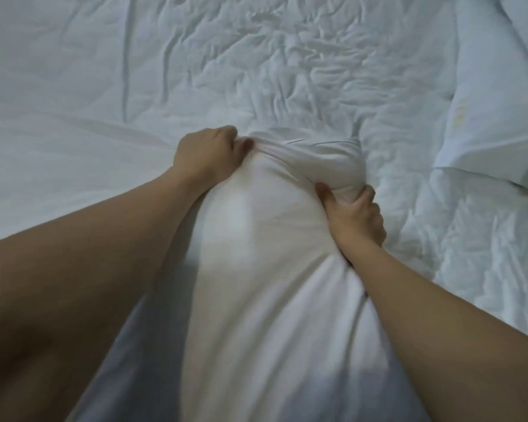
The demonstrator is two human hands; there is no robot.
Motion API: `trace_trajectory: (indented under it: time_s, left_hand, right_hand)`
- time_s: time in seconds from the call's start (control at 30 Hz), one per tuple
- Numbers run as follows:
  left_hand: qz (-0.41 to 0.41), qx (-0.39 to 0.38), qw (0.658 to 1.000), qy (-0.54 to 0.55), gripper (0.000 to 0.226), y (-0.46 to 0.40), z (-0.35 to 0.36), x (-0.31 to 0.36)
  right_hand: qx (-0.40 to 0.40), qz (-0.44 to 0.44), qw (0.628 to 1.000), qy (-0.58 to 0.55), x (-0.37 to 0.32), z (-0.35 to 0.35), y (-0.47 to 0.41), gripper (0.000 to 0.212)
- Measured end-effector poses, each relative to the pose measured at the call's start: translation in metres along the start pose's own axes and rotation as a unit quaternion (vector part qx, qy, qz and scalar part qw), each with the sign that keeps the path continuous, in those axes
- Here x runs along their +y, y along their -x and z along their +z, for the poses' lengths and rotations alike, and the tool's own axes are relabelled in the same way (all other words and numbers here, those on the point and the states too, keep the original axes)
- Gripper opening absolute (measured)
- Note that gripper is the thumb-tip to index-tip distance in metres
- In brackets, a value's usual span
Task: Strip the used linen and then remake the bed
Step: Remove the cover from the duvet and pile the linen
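A white pillow in its white pillowcase [256,239] stands lengthwise between my arms, its far end resting on the bed. My left hand [208,156] grips the bunched cloth at the far left corner of the pillowcase. At the far right corner my right hand [351,211] is closed around a twisted fold of the same cloth. The near end of the pillow runs out of the frame below.
A wrinkled white sheet [104,86] covers the bed all around. A second white pillow [494,123] lies at the right edge. Crumpled white bedding [485,254] is heaped at the lower right.
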State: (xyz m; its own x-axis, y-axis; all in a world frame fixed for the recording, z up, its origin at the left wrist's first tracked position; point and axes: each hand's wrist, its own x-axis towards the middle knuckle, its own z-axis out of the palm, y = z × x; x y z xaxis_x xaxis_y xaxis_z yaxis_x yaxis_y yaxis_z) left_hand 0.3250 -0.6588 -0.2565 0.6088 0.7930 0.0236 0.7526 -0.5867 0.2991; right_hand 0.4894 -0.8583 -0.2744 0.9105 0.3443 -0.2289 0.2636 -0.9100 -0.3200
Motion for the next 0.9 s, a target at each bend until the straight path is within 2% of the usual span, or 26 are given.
trace_trajectory:
  time_s: [0.07,0.1,0.2,0.27,0.33,0.37,0.43,0.47,0.57,0.7,0.83,0.9]
  left_hand:
    - [-0.055,-0.049,0.997,-0.029,0.037,-0.015,0.016,-0.005]
    - [-0.055,-0.048,0.997,-0.036,0.035,-0.021,0.021,-0.002]
    - [0.009,-0.032,0.999,0.04,0.043,-0.028,0.022,0.025]
    - [0.061,-0.048,0.995,0.068,0.04,-0.027,0.024,0.047]
    - [0.071,-0.059,0.991,0.101,0.023,-0.031,0.032,0.056]
    - [0.065,-0.064,0.985,0.144,0.019,-0.037,0.034,0.056]
    - [0.054,-0.072,0.969,0.229,0.023,-0.047,0.035,0.057]
    - [0.054,-0.062,0.964,0.253,0.026,-0.046,0.038,0.058]
    - [0.04,-0.007,0.975,0.216,0.029,-0.026,0.06,0.062]
    - [0.018,0.029,0.986,0.165,0.025,-0.02,0.08,0.067]
    - [0.009,0.037,0.992,0.121,0.026,-0.043,0.086,0.059]
    - [0.04,0.05,0.993,0.096,0.022,-0.042,0.078,0.067]
  right_hand:
    - [-0.002,0.017,1.0,0.006,-0.004,0.006,-0.013,0.112]
    - [-0.007,0.025,1.0,0.005,-0.006,0.01,-0.019,0.114]
    - [-0.022,0.016,0.999,-0.021,-0.01,0.015,-0.031,0.119]
    - [-0.011,-0.043,0.997,-0.065,-0.021,0.01,-0.049,0.113]
    - [-0.034,-0.13,0.987,-0.086,-0.039,0.0,-0.073,0.101]
    - [-0.064,-0.171,0.98,-0.081,-0.049,-0.006,-0.084,0.087]
    - [-0.115,-0.218,0.967,-0.056,-0.059,-0.015,-0.091,0.054]
    - [-0.109,-0.228,0.966,-0.044,-0.055,-0.015,-0.088,0.049]
    - [-0.002,-0.231,0.973,-0.018,-0.027,-0.004,-0.068,0.058]
    - [0.109,-0.253,0.961,0.01,-0.012,0.031,-0.066,0.049]
    - [0.18,-0.3,0.936,0.03,-0.018,0.06,-0.082,0.045]
    - [0.198,-0.311,0.928,0.048,-0.011,0.074,-0.088,0.04]
